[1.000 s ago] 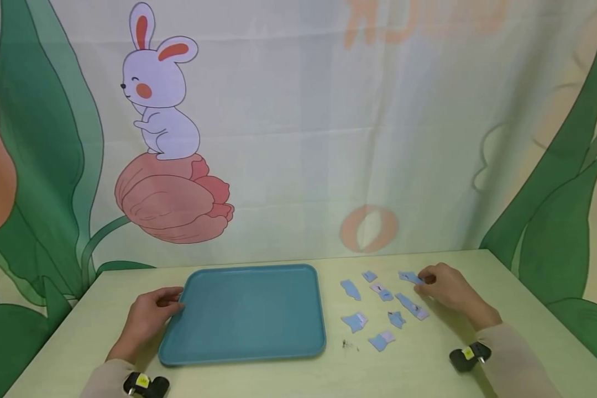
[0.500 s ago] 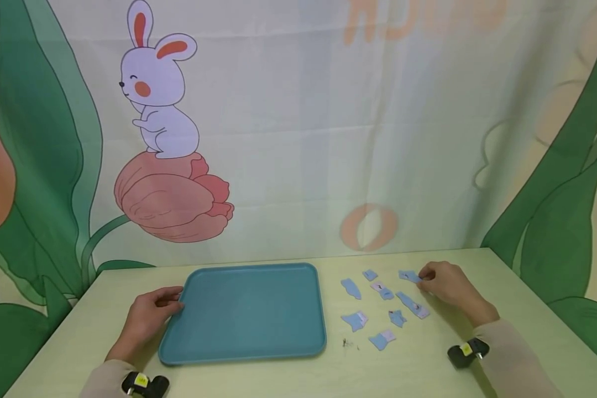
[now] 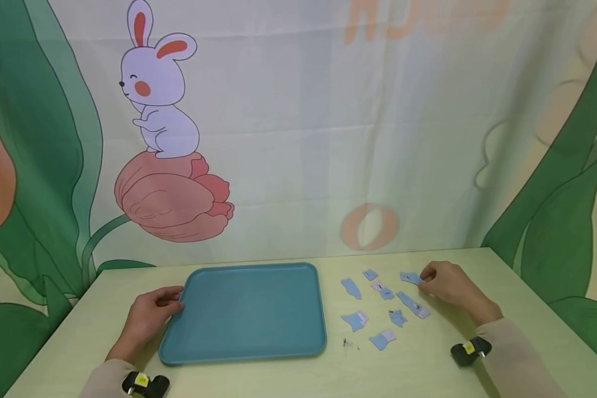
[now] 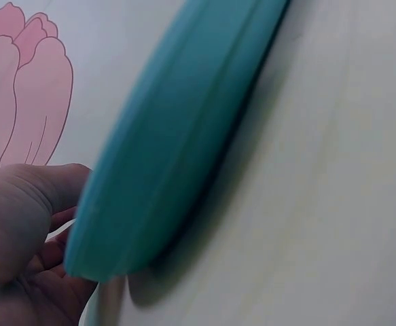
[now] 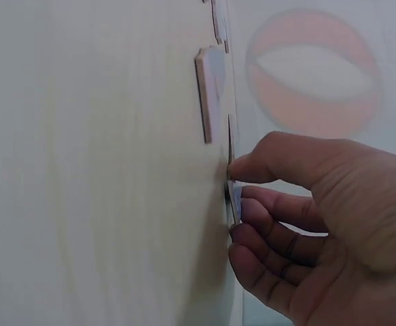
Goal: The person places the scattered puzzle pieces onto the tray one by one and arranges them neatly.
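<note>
At the back right of the table in the head view, my right hand (image 3: 446,286) pinches the right end of a light blue puzzle piece (image 3: 409,277). The right wrist view shows the thumb and fingers (image 5: 272,159) on that thin piece (image 5: 236,204), seen nearly edge-on close to the tabletop. My left hand (image 3: 148,314) is at the left side of a teal rectangular tray (image 3: 249,315). From the left wrist view, the thumb lies against the tray's rim (image 4: 150,142) and the fingers curl below it, gripping the edge.
Several more blue and lilac puzzle pieces lie apart between tray and right hand, among them a long one (image 3: 413,305) and one nearer the front (image 3: 382,339). Small dark marks (image 3: 347,343) show on the table (image 3: 258,381). A printed curtain (image 3: 288,138) hangs behind.
My right thumb has drawn up against the piece's end, and piece and hand have shifted very slightly. The left hand and tray hold still.
</note>
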The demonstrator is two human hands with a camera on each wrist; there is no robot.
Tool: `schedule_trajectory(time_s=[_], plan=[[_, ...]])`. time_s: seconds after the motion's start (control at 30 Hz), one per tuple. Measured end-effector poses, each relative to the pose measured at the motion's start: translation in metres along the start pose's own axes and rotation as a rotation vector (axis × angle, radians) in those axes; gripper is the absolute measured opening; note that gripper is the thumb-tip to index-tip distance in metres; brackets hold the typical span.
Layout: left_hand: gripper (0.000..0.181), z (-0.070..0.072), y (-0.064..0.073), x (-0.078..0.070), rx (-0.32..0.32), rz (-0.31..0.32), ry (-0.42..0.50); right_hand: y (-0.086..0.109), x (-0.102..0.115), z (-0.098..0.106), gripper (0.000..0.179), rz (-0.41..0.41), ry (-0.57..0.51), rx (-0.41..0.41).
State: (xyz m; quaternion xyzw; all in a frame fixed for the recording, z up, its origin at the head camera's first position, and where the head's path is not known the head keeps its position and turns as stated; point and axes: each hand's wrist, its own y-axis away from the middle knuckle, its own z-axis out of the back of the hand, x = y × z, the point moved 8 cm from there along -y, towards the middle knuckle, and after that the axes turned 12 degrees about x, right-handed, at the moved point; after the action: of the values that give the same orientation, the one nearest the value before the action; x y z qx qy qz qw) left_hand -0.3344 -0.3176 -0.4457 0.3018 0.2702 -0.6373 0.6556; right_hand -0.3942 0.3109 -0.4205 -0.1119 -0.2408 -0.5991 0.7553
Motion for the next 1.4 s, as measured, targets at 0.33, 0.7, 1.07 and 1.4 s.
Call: schedule_trajectory(time_s=[0.33, 0.7, 1.07, 1.4], plan=[[0.043, 0.002, 0.0, 0.002, -0.001, 0.005, -0.001, -0.001, 0.003, 0.001, 0.027, 0.008, 0.049, 0.003], [0.042, 0.003, 0.0, -0.002, 0.004, -0.027, 0.012, 0.002, 0.016, 0.005, 0.024, 0.092, 0.045, -0.046], [0.041, 0.001, 0.001, -0.002, -0.002, -0.029, 0.008, 0.005, 0.064, 0.006, 0.021, 0.233, 0.03, -0.127], [0.042, 0.001, 0.001, -0.001, -0.009, -0.017, 0.007, -0.007, 0.113, 0.003, 0.017, 0.315, -0.009, -0.126]])
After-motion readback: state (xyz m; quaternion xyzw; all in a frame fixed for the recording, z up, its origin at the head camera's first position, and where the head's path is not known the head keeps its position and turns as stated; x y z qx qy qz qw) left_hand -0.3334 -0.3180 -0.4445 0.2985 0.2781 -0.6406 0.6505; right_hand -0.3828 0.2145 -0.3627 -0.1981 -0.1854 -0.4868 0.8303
